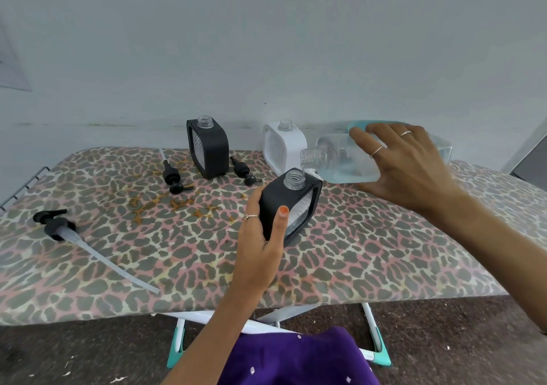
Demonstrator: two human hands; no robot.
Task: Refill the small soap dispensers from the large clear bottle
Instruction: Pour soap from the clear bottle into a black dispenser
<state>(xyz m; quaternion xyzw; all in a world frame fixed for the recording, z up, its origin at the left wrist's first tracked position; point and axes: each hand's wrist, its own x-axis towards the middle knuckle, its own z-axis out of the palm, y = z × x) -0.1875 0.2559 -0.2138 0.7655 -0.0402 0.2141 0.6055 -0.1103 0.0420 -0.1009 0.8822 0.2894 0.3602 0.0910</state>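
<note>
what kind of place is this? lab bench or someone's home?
Probably a home, not a lab. The work surface is an ironing board with a leopard-print cover and folding legs, pushed against a plain painted wall, over a speckled floor.

An ironing board (355,266) with a leopard-print cover carried the things. On it stood a black dispenser (208,148) and, near the far edge, a white dispenser (284,148), both uncapped. Two small black pumps (174,179) (244,171) lay beside the black one. A large pump with a long tube (56,226) lay at the left.
</note>
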